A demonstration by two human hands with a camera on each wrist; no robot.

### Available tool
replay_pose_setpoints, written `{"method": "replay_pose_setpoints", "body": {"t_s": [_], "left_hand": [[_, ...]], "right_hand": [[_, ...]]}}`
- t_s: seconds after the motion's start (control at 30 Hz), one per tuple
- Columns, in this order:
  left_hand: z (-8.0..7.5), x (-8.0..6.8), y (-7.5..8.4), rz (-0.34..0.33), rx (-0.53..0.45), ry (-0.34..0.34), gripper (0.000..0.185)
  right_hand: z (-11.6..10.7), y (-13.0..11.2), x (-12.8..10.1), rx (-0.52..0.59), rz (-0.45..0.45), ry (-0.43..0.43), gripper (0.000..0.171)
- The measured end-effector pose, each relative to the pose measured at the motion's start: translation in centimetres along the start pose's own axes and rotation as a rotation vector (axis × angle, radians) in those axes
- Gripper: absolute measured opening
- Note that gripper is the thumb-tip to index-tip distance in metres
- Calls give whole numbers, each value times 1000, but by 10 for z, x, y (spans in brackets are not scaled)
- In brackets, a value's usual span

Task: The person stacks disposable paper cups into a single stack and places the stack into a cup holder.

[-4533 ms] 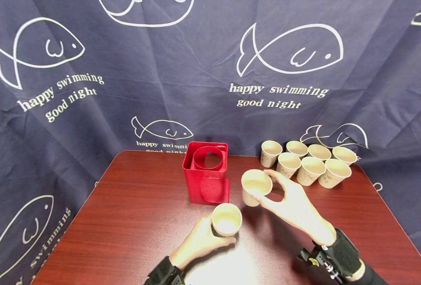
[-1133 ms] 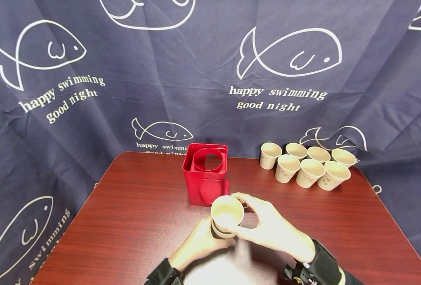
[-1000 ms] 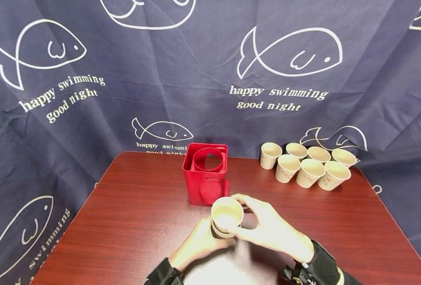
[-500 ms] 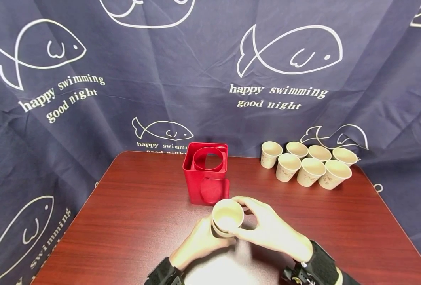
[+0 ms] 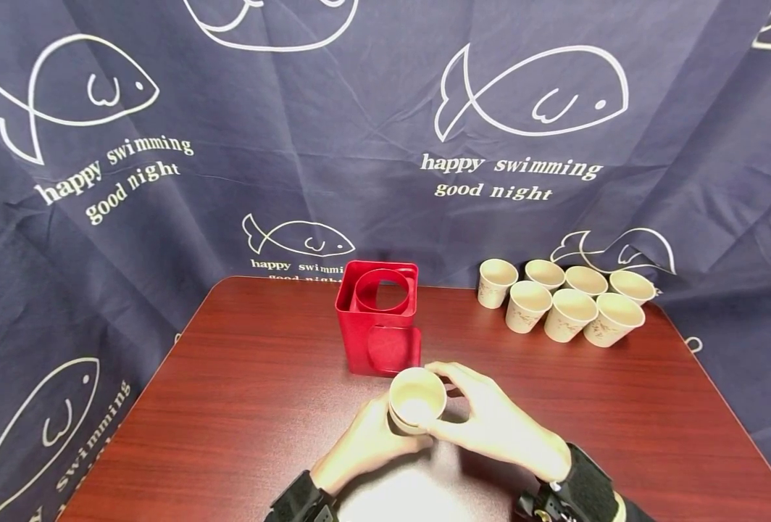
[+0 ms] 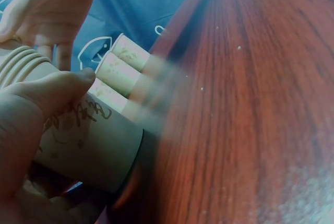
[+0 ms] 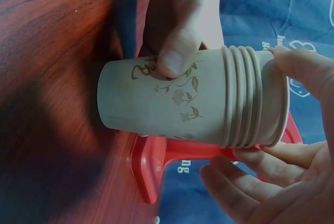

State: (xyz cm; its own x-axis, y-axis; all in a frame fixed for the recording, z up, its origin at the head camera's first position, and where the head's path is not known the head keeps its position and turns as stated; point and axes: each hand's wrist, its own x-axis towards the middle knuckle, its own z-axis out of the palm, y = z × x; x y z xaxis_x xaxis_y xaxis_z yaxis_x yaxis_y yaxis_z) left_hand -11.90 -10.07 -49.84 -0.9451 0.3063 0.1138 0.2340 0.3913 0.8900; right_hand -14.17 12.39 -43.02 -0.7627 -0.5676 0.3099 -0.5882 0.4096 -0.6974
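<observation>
A stack of nested paper cups (image 5: 417,397) with a floral print stands on the dark red table (image 5: 242,406), just in front of a red cup holder (image 5: 379,322). My left hand (image 5: 390,429) grips the lower body of the stack, thumb across the print (image 7: 175,51). My right hand (image 5: 446,397) curls round the rim of the top cup from the right, thumb and fingers on either side. In the right wrist view the stack (image 7: 193,104) shows several rims close together. The left wrist view shows the stack (image 6: 88,138) under my thumb.
Several loose paper cups (image 5: 568,303) stand grouped at the table's far right corner, blurred in the left wrist view (image 6: 125,62). The red holder (image 7: 156,169) has a round opening on top. A dark blue cloth with fish drawings (image 5: 529,130) hangs behind and around the table.
The right hand carried a single cup over from the right and set it into the stack held by the left hand. Over the last second the top cup sank slightly deeper.
</observation>
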Motion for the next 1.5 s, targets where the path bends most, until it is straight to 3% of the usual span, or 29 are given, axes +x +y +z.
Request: {"method": "replay_pose_setpoints", "body": {"t_s": [0.3,0.63,1.2,1.5], "left_hand": [[-1,1,0,23,1,7,72],[0,0,1,5,-2,6,72],[-1,1,2,-4,33,-5,70],[-2,1,2,-3,25,-10,70]], "right_hand": [[2,1,-1,-27,-1,0,64],[3,3,-1,-47,0,-6,63],[6,3,-3,-18,43,-42,66],[0,0,-6,-59,80,-74,64]]}}
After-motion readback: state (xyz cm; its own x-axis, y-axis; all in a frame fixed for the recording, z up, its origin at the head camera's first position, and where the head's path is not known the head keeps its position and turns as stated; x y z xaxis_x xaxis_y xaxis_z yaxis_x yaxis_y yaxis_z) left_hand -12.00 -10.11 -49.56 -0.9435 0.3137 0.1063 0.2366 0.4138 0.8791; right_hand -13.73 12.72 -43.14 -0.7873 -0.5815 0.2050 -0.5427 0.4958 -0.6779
